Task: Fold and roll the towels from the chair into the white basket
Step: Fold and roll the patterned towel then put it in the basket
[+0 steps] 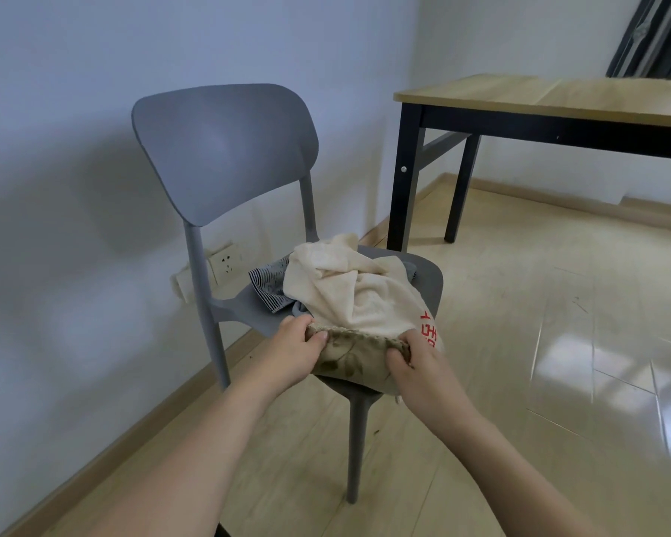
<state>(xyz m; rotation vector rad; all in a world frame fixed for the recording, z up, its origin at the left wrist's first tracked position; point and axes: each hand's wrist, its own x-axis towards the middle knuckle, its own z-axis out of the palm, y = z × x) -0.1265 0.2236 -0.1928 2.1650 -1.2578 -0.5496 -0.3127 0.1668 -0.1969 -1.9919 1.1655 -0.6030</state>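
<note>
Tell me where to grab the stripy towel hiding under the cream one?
Grab the striped towel by its free corner that pokes out left of the cream towel, coming from the chair's left side. The rest is buried, so pulling elsewhere would likely drag the pile.

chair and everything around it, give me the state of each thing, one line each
chair: upright, towels heaped on seat
cream towel: crumpled on top
striped towel: crumpled, partly buried
floral towel: front edge gripped
left hand: pinching floral towel
right hand: pinching floral towel
table: bare where visible
</note>
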